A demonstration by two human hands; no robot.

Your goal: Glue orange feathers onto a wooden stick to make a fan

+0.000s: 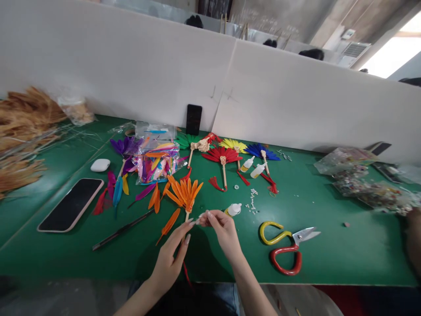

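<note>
My left hand (171,256) is closed around the stick of an orange feather fan (186,197), whose feathers spread upward from it. A red cord hangs below that hand. My right hand (222,230) has its thumb and finger pinched close to the left fingertips; whatever sits between them is too small to name. Just behind the right hand is a glue bottle (234,210) with a white cap. Small white beads (252,199) are scattered beyond it. Loose orange feathers (170,223) lie left of the fan.
Scissors (299,237) lie open at right. Finished fans, such as a red one (222,154), line the back near a bag of feathers (158,160). At left are a phone (72,205) and tweezers (123,230). Bead bags (358,180) and another person's hand (413,235) are far right.
</note>
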